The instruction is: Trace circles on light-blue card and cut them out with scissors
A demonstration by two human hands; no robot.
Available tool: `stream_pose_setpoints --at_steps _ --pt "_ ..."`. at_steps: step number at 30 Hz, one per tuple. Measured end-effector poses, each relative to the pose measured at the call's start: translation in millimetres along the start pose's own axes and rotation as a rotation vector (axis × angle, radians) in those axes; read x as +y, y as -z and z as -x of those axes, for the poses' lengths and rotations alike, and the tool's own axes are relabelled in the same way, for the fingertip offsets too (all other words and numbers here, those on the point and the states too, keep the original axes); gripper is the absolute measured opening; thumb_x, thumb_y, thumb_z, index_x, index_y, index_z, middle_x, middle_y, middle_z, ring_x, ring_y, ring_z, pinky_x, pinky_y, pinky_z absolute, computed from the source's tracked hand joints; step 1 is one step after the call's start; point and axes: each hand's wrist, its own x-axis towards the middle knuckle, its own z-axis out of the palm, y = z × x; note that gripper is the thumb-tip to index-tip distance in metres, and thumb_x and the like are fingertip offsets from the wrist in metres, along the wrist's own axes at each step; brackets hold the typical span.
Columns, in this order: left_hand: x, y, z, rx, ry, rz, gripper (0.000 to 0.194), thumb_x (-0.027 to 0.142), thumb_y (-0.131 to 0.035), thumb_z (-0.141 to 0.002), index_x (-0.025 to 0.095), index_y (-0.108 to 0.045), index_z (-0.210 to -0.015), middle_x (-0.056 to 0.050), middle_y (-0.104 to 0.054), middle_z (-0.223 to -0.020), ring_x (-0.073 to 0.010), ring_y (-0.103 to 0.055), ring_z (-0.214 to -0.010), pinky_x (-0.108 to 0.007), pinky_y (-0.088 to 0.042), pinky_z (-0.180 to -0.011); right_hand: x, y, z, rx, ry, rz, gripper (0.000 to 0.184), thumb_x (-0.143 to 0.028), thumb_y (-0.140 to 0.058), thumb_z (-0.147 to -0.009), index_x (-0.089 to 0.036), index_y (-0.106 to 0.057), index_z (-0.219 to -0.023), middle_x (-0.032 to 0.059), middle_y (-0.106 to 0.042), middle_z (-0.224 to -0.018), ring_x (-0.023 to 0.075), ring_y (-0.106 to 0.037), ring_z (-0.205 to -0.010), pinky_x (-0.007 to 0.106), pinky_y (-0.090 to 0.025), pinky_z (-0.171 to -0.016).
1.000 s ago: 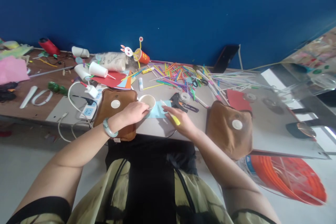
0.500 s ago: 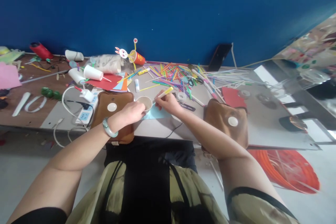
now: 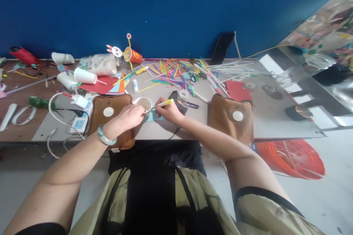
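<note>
A white paper cup (image 3: 143, 103) stands on light blue paper (image 3: 154, 116) in front of me. My left hand (image 3: 132, 115) is closed on the near side of its rim. A white marker with a yellow end (image 3: 167, 102) is gripped in my right hand (image 3: 169, 111). Its tip points left, close to the cup's right side and the blue paper; whether it touches is too small to tell. Just beyond my right hand lie a black tool with an orange part (image 3: 178, 101), a roll of clear tape (image 3: 183, 94) and a dark utility knife (image 3: 190, 105).
Brown padded pouches lie left (image 3: 110, 112) and right (image 3: 231, 117) of my hands. Colourful straws (image 3: 173, 73) cover the back. Stacked paper cups (image 3: 104, 67), a decorated red cup (image 3: 135, 57) and a power strip (image 3: 81, 119) are leftward. A leaning phone (image 3: 223, 47) touches the blue wall.
The view has shifted, so most things sit further left. My right hand and the marker have moved slightly relative to the cup, uncovering the black tool. Both hands keep their holds.
</note>
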Motion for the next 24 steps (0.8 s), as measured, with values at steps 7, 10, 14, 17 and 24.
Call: stream_pose_setpoints --at_steps 7,10,14,17,24 --pt "4.4 7.1 -0.1 -0.055 0.029 -0.023 0.025 0.025 -0.046 -0.094 0.015 -0.068 -0.086 -0.016 -0.071 -0.088 -0.0289 -0.070 -0.086 -0.033 -0.045 -0.067 -1.2 0.8 9.2 -0.018 0.035 0.040 0.006 -0.018 -0.054 -0.079 -0.021 -0.057 -0.075 -0.0061 -0.058 -0.052 0.0105 -0.055 -0.048 0.022 -0.044 -0.056" --pt "4.9 8.0 -0.1 -0.068 0.039 -0.028 0.024 0.025 -0.046 -0.094 0.016 -0.067 -0.086 -0.015 -0.071 -0.087 -0.0286 -0.070 -0.084 -0.033 -0.045 -0.067 -1.1 0.5 13.3 -0.008 0.026 0.037 0.004 -0.019 -0.054 -0.080 -0.021 -0.056 -0.076 -0.0058 -0.059 -0.054 0.0110 -0.056 -0.051 0.022 -0.044 -0.057" --pt "5.5 9.8 -0.1 -0.089 0.052 -0.051 0.025 0.025 -0.045 -0.094 0.016 -0.066 -0.086 -0.015 -0.072 -0.087 -0.0290 -0.070 -0.085 -0.033 -0.045 -0.066 0.5 0.1 18.0 -0.037 0.026 0.047 0.003 -0.020 -0.055 -0.080 -0.021 -0.056 -0.077 -0.0063 -0.057 -0.053 0.0116 -0.055 -0.051 0.023 -0.043 -0.058" --pt "5.5 10.6 -0.5 -0.090 0.036 -0.053 0.025 0.025 -0.045 -0.095 0.016 -0.066 -0.087 -0.015 -0.072 -0.089 -0.0288 -0.070 -0.087 -0.032 -0.045 -0.067 2.5 -0.9 18.2 0.033 0.068 0.073 0.005 -0.023 -0.053 -0.082 -0.021 -0.056 -0.078 -0.0053 -0.057 -0.056 0.0117 -0.054 -0.055 0.023 -0.041 -0.059" --pt "8.9 15.8 1.2 -0.124 0.058 -0.051 0.027 0.027 -0.043 -0.096 0.016 -0.067 -0.088 -0.014 -0.072 -0.089 -0.0269 -0.069 -0.085 -0.032 -0.046 -0.069 4.4 -1.9 19.9 0.011 0.133 0.151 0.012 -0.030 -0.055 -0.084 -0.019 -0.057 -0.079 -0.0050 -0.056 -0.059 0.0113 -0.050 -0.057 0.023 -0.038 -0.059"
